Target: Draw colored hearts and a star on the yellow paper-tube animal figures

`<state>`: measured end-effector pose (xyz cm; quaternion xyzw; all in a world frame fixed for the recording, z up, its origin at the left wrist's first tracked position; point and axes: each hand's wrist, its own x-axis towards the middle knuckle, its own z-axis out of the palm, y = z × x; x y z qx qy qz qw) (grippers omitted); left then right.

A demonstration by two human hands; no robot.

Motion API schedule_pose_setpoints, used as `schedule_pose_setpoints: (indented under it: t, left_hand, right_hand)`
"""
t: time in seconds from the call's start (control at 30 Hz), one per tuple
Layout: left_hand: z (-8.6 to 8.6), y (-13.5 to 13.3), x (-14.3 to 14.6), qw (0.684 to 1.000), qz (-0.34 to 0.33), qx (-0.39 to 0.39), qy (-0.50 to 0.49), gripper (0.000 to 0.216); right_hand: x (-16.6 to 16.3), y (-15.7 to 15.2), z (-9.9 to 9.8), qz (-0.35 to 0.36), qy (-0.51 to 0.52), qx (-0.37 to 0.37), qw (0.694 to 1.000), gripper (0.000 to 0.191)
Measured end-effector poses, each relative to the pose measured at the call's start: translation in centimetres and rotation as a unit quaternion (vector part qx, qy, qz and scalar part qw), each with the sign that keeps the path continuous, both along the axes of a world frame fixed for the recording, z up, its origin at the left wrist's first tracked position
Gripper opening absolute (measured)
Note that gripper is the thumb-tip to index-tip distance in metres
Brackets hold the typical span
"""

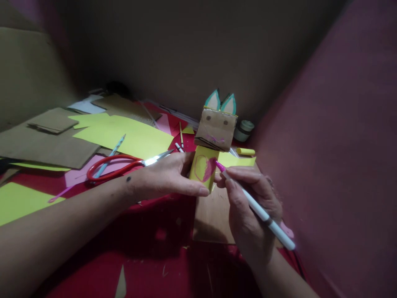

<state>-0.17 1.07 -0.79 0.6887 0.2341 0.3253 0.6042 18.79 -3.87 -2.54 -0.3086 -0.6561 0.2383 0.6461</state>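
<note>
Currently colouring, by the look of it: filling a pink outline (209, 170) on the yellow body (200, 169) of a box-headed figure (215, 132). Shaded on the right side only, bare yellow on the left, so probably partway through. Likely needing short strokes leftward inside the line next, with a light touch near the border and a firm brace on the body.

Gripping the figure with the left hand (167, 176): coming in from the left, thumb laid across the lower front of the body, other fingers mostly hidden. Pinching the pen (263, 215) with the right hand (254, 194), thumb and forefinger close to the pink tip; slanting it down to the right, tip at the body's right edge. Cannot tell if actually touching. Holding the figure roughly upright between both hands, over the brown board (214, 219) on the red surface (155, 248). Also note scissors (143, 162) just beyond the left wrist, yellow cap (245, 151) right of the figure.
</note>
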Motion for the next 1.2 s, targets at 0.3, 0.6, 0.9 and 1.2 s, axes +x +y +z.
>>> schedule_pose_setpoints:
  t: [0.3, 0.6, 0.9, 1.2]
  left_hand:
    - [-0.31, 0.16, -0.11, 1.000, 0.005, -0.011, 0.002, 0.038]
    - [-0.03, 0.14, -0.07, 1.000, 0.017, 0.013, 0.012, 0.044]
    - [-0.19, 0.09, -0.07, 1.000, 0.004, -0.003, -0.005, 0.040]
    - [-0.43, 0.25, -0.03, 1.000, 0.015, -0.009, -0.008, 0.047]
  right_hand:
    - [-0.20, 0.14, -0.17, -0.046, 0.007, 0.002, 0.999, 0.017]
    - [-0.02, -0.01, 0.02, -0.011, 0.005, -0.009, 1.000, 0.018]
    - [-0.09, 0.13, -0.20, -0.048, 0.002, 0.010, 0.999, 0.015]
    - [0.25, 0.06, -0.13, -0.016, 0.021, -0.006, 1.000, 0.018]
